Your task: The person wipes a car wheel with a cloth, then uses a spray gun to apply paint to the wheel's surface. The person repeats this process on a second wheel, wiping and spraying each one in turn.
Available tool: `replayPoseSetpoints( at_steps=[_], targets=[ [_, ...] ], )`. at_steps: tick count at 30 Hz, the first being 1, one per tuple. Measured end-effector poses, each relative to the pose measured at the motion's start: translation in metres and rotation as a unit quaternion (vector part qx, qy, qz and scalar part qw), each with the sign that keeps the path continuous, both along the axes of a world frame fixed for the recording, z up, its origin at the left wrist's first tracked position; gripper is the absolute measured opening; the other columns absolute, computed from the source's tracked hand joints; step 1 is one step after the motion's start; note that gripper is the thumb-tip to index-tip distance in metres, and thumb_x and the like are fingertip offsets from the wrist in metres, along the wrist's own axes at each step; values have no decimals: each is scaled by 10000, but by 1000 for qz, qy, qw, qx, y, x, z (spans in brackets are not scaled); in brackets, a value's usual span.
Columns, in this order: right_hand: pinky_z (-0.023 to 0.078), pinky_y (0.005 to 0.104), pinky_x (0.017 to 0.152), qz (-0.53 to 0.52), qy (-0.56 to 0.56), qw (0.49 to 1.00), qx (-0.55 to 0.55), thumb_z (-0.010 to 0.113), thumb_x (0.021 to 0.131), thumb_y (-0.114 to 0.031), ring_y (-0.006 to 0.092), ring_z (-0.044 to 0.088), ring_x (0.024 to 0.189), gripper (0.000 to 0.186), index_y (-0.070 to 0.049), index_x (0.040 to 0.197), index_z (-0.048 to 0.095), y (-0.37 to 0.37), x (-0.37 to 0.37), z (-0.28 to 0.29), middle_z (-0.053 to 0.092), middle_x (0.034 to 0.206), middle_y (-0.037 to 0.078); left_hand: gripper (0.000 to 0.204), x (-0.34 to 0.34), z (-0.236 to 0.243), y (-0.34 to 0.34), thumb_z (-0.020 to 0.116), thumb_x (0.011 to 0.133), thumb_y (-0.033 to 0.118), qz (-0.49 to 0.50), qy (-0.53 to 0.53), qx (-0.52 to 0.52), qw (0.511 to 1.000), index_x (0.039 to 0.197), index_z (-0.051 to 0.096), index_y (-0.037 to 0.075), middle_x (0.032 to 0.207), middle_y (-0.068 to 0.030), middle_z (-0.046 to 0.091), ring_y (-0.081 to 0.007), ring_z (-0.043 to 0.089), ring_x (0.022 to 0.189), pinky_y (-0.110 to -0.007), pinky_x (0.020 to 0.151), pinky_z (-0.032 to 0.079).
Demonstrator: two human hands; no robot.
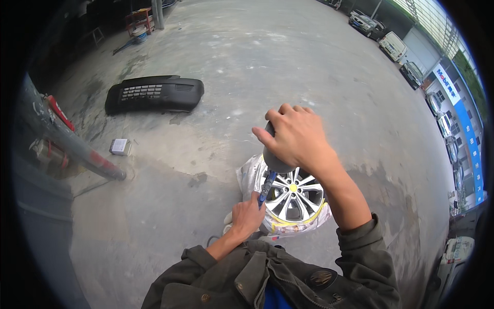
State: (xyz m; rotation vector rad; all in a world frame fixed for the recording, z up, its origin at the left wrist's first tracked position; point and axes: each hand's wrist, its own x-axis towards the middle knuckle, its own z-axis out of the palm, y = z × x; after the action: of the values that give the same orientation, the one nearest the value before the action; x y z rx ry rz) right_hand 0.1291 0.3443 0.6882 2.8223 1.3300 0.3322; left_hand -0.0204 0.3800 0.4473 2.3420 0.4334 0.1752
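Note:
My right hand is closed over the top of a grey cup of a spray gun, held above a wheel. My left hand grips the blue-and-silver spray gun body below the cup. Beneath both lies a silver multi-spoke alloy wheel with a yellow centre, ringed by yellow tape and wrapped in whitish masking sheet. Part of the wheel is hidden behind the gun, the cup and my hands.
A black bumper lies on the concrete floor ahead-left. A metal can sits near a grey pillar with red equipment. A red rack and bucket stand farther back. Parked cars line the right side.

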Motion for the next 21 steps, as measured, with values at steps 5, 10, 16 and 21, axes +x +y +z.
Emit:
replayPoseSetpoints(
  at_steps=[5,10,16,21],
  targets=[
    [453,479,1018,176,11,984,19,592,920,-540,382,631,1076,589,33,909,727,-2,1,-17,689,1058,209,280,4,-4,-1,615,937,294,-11,-1,8,1000,1068,580,49,677,-213,673,-434,673,661,-557,635,511],
    [356,492,1142,218,-135,965,-57,601,929,-504,382,520,1288,582,66,1006,690,-10,-24,-42,664,1138,238,343,11,-20,3,622,934,340,-42,-3,-17,999,1126,604,56,740,-214,695,-445,675,715,-552,677,518],
    [581,363,670,390,172,900,89,682,923,-291,230,701,807,276,-39,1036,678,-43,-68,-71,689,917,75,409,11,-78,27,674,910,405,21,-200,-136,970,1125,666,57,762,-140,708,-353,691,713,-435,683,529],
    [535,291,856,-80,528,716,450,575,1026,-221,163,685,972,310,36,1160,686,-164,-62,-203,730,1075,104,318,13,15,55,679,945,340,-38,-62,-270,960,1050,669,40,620,-53,653,-185,652,556,-329,560,485]
  ],
)
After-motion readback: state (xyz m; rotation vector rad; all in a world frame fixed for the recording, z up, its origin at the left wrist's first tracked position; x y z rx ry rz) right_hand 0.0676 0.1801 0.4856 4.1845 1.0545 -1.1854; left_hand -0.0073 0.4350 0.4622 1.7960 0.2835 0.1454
